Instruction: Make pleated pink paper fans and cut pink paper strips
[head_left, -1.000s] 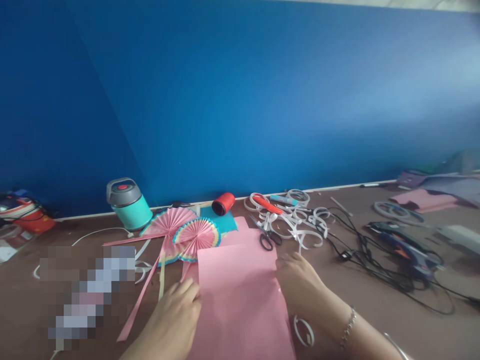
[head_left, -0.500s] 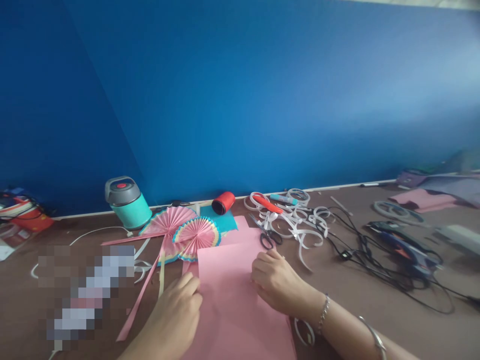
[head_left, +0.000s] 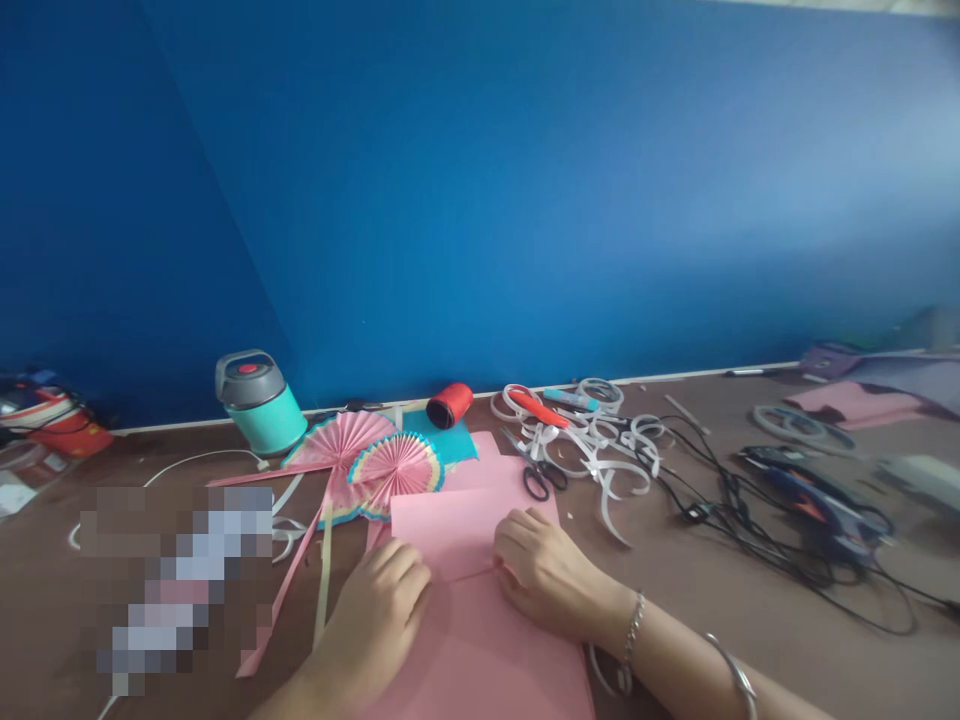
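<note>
A pink paper sheet (head_left: 457, 525) lies in front of me over more pink paper (head_left: 487, 660). My left hand (head_left: 386, 600) has curled fingers at the sheet's left side. Opposite it, my right hand (head_left: 544, 570) is closed on the paper, knuckles up. Both sets of fingertips are hidden. Between the hands a line crosses the pink surface; whether it is a fold or an edge, I cannot tell. Beyond the sheet are black-handled scissors (head_left: 545, 478) and pleated pink paper rosettes (head_left: 397, 475) with blue and yellow rims and trailing strips.
A teal flask (head_left: 266, 420) and a red thread spool (head_left: 450, 405) stand near the blue wall. White curled strips (head_left: 600, 440) hold a red pen-like item (head_left: 538, 408). Rightward lie black cables (head_left: 750, 545) and a dark blue tool (head_left: 817, 510). A blurred patch covers something at left.
My right hand has moved left from the paper's right edge onto the sheet. My left hand has shifted slightly right. A line now shows across the paper between them.
</note>
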